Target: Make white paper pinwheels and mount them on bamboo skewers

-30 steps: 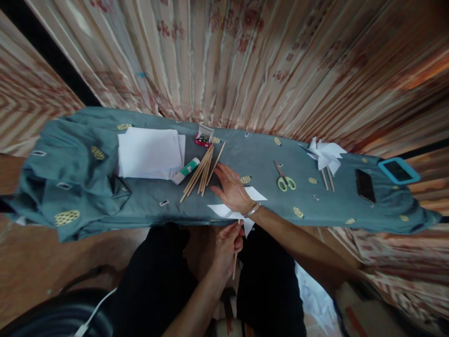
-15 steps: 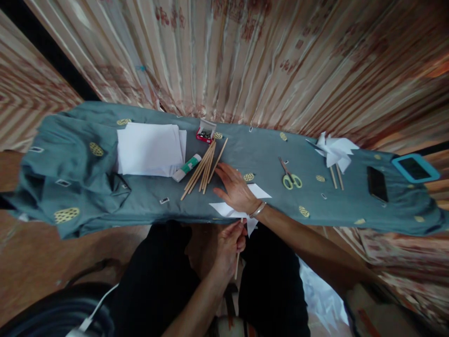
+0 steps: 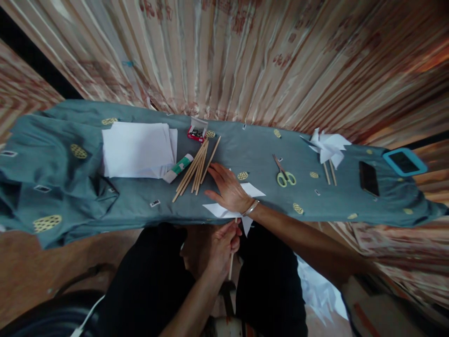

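Observation:
My left hand [image 3: 224, 243] is closed around a thin wooden stick [image 3: 230, 267] below the table's front edge, in front of my knees. The stick's upper end meets a folded white paper pinwheel [image 3: 219, 211] at that edge. Across the pinwheel lies my right hand [image 3: 229, 191], its fingers stretched out to the left, and its palm hides the pinwheel's middle. Its fingertips are close to a loose pile of wooden sticks [image 3: 194, 171]. Left of the pile is a green and white glue stick [image 3: 178, 168]. Behind it stands an open red box [image 3: 197, 132] of small metal pins.
A stack of white paper [image 3: 136, 150] lies on the left of the cloth-covered table [image 3: 259, 145]. Green-handled scissors [image 3: 285, 175] are right of my hands. Farther right are pinwheels on sticks [image 3: 329, 146], a dark phone [image 3: 369, 178] and a blue-framed device [image 3: 405, 162]. Curtains hang behind.
The whole view has shifted, so the table's things sit slightly farther left. Both hands keep nearly the same pose at the pinwheel and stick.

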`<state>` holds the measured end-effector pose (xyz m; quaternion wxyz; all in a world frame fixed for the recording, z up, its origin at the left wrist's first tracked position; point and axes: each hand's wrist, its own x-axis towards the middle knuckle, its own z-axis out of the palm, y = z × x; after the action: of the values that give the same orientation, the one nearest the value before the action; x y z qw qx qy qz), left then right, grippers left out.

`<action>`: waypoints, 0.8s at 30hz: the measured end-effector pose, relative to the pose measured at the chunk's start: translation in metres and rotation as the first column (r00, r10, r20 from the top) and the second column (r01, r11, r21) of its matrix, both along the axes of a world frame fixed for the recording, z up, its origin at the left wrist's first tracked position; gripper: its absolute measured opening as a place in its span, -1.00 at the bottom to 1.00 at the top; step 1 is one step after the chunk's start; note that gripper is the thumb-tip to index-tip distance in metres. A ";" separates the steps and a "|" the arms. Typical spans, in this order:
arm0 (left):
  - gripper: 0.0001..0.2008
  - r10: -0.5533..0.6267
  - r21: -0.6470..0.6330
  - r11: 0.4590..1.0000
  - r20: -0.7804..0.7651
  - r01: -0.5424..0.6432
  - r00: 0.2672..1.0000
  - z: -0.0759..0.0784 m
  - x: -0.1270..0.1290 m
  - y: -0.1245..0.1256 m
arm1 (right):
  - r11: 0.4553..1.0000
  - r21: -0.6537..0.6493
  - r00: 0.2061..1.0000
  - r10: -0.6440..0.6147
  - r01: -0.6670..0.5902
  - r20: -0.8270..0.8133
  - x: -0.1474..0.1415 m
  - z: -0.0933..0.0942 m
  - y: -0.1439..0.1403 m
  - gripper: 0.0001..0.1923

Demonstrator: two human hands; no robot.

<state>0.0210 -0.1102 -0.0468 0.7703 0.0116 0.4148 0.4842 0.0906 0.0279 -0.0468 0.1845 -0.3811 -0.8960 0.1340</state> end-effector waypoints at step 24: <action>-0.54 -0.003 -0.034 0.999 -0.003 0.003 1.000 0.000 0.001 0.001 | 1.000 -0.014 0.999 0.002 -0.001 0.050 -0.001 -0.001 0.000 -0.22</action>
<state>0.0224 -0.1090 -0.0464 0.7705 -0.0001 0.4243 0.4757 0.0899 0.0282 -0.0481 0.1593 -0.3848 -0.8997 0.1307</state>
